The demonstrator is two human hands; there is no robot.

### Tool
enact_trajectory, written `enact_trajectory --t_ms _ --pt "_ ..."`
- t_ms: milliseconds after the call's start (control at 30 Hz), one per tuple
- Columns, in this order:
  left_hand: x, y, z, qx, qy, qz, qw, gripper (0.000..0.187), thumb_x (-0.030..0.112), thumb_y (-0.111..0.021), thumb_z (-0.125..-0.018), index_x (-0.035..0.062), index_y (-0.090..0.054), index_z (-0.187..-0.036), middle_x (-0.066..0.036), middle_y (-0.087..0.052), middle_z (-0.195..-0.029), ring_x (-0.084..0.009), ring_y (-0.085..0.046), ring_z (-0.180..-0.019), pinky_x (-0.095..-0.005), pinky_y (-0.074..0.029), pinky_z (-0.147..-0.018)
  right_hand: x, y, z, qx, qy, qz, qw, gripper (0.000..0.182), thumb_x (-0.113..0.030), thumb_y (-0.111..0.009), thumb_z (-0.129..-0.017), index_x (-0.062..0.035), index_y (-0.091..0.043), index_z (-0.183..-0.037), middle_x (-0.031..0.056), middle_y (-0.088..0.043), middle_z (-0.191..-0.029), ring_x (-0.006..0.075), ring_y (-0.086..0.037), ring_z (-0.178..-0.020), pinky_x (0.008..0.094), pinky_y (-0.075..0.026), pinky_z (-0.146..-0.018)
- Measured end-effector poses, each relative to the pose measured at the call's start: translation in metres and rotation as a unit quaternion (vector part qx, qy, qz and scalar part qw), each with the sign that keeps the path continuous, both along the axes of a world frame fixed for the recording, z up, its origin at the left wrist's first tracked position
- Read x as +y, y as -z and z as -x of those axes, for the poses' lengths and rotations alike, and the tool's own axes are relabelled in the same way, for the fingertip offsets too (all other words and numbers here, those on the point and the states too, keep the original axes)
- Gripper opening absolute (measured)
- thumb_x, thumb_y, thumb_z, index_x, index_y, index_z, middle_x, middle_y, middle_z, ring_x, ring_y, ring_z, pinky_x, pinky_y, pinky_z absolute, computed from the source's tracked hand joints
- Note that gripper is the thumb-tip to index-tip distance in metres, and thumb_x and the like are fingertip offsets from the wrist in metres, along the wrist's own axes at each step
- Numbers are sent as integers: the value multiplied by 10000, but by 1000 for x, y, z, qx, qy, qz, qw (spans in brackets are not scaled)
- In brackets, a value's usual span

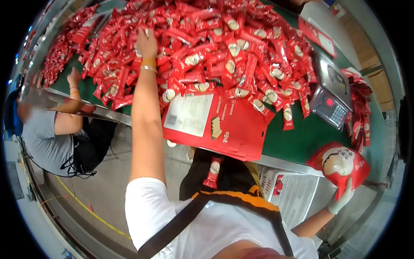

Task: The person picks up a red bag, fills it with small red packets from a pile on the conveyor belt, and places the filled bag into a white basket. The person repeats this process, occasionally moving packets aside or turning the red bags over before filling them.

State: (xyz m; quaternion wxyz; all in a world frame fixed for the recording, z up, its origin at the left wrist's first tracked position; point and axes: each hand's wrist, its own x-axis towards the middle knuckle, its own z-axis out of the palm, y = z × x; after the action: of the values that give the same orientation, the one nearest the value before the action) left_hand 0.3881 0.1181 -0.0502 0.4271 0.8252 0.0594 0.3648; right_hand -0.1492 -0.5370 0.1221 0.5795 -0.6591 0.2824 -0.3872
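My left hand [147,44], bare with an orange band at the wrist, reaches into a big heap of small red snack packets [233,64]. Its fingers look curled down among them, and what they hold is hidden. Off to the right, my right hand [342,199] wears a pale glove and is closed on the lower end of a red printed pouch [340,164] with a round pale picture. Between my arms, a stack of flat red bags [235,129] with a white label panel lies at the table's near edge, partly under the packets.
A digital scale [331,93] stands right of the heap, with more red packets [360,108] beyond it. Below the edge sits a white plastic basket [293,194]. A co-worker in grey [51,138] sits at the left. One packet [212,172] lies on my lap.
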Motion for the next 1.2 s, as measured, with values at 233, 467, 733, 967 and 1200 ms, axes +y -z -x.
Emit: enact_trajectory --t_ms 233,467,733,967,1200 --pt "9 -36 -36 27 -71 -75 994 743 531 -442 -943 -12 -407 -1449 -294 -472 -1416 -425 -476 -1276 -454 -347 -1078 -45 35 -6 100 42 -24 994 482 -213 -636 -939 101 -539 -1291 155 -597 -1241 221 -579 -1109 360 -476 -962" --pt "34 -55 -123 146 104 -20 984 801 628 -468 -902 98 -390 -1498 -149 -396 -1536 -319 -366 -1418 -351 -235 -1163 -106 91 -11 8 8 -68 998 528 -261 -563 -979 68 -455 -1378 168 -516 -1371 276 -510 -1243 426 -392 -1082" --pt "-7 -69 -178 288 300 -20 909 585 453 -459 -962 131 -488 -1450 -65 -422 -1529 -209 -386 -1402 -337 -280 -1149 -173 165 0 -42 -164 -122 978 475 -278 -466 -1027 22 -438 -1394 138 -536 -1351 262 -540 -1211 412 -429 -1057" --pt "-123 -74 -131 193 423 -104 879 528 366 -436 -1000 14 -520 -1385 -97 -454 -1498 -210 -419 -1365 -317 -266 -1157 -95 137 -76 72 -83 -59 992 468 -308 -609 -970 8 -514 -1302 72 -590 -1163 158 -581 -1018 305 -481 -876" --pt "-295 -64 -87 157 395 -171 889 677 673 -414 -878 278 -514 -1419 -133 -382 -1542 -389 -345 -1409 -444 -313 -1142 -97 135 -55 9 -98 -89 991 448 -255 -577 -991 16 -494 -1338 99 -566 -1249 188 -564 -1090 333 -472 -941"
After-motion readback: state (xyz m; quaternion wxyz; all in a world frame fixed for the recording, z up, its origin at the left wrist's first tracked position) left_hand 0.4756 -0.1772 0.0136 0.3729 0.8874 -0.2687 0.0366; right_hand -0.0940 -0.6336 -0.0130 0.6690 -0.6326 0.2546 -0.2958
